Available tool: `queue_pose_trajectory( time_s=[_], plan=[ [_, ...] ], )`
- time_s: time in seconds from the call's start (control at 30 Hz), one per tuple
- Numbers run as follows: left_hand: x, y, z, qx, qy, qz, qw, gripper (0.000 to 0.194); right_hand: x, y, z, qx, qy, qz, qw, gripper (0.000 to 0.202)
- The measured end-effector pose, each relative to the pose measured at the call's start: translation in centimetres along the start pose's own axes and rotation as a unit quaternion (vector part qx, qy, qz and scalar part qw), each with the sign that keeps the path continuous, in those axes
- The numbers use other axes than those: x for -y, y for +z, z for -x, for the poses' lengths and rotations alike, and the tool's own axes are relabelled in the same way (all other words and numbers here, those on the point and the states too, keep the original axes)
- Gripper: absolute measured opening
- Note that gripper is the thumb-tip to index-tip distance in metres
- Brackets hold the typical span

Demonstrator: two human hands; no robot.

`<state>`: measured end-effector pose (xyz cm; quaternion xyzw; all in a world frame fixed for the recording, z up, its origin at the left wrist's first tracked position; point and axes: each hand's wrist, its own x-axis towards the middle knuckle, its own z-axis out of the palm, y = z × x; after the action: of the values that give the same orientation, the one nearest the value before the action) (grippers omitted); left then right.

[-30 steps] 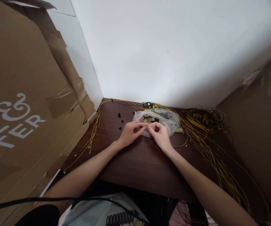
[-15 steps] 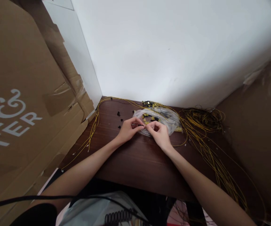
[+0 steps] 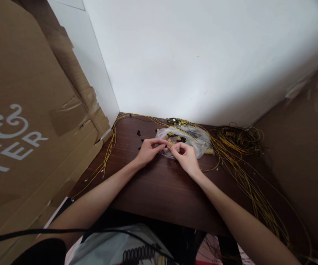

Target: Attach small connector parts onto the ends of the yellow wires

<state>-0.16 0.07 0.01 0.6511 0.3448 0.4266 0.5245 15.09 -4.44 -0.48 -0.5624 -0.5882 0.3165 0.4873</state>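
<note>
Pinched between the fingertips of the left hand (image 3: 147, 151) and right hand (image 3: 186, 156), a tiny dark part (image 3: 166, 146) is held above the near edge of a clear bag (image 3: 201, 141) on the brown tabletop (image 3: 159, 191), with yellow wires (image 3: 237, 173) heaped at right.

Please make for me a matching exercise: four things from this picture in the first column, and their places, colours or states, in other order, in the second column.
Things:
1. Plastic bag
2. Cardboard
3. Wall
4. Right hand

Descriptions:
A. White, rising behind the tabletop
B. Fingertips close to those of the left hand
C. See-through, lying just beyond the fingertips
D. Brown, with pale printed letters, at the far left

Right pairs: 1-C; 2-D; 3-A; 4-B
</note>
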Motion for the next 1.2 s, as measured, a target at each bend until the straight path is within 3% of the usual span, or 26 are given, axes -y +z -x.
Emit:
queue_pose_trajectory(
  time_s=[0.17,0.3,0.43,0.53,0.67,0.93,1.2],
  plan=[
    [0.4,0.0,0.0,-0.024,0.024,-0.029,0.999,0.021,0.1,0.0,0.0,-0.001,0.002,-0.005,1.0,0.017],
    [0.4,-0.1,0.2,-0.034,0.092,-0.173,0.98,0.018,0.1,0.0,0.0,-0.003,0.004,-0.006,1.0,0.017],
    [0.3,0.0,0.5,0.016,0.193,-0.303,0.933,0.018,0.0,0.0,0.0,-0.005,0.001,-0.012,1.0,0.018],
    [0.5,0.0,0.5,0.055,0.227,-0.341,0.911,0.017,-0.1,0.0,-0.1,-0.005,0.0,-0.011,1.0,0.019],
    [1.1,-0.1,0.3,0.069,0.227,-0.358,0.903,0.012,-0.2,0.1,-0.1,-0.004,-0.004,-0.001,1.0,0.019],
    [1.0,-0.2,0.5,0.04,0.194,-0.357,0.913,0.01,-0.1,0.1,0.0,-0.004,-0.007,0.006,1.0,0.018],
    [1.1,-0.3,0.4,0.068,0.201,-0.356,0.91,0.015,-0.2,0.1,0.0,0.0,-0.003,0.003,1.0,0.018]
  ],
)
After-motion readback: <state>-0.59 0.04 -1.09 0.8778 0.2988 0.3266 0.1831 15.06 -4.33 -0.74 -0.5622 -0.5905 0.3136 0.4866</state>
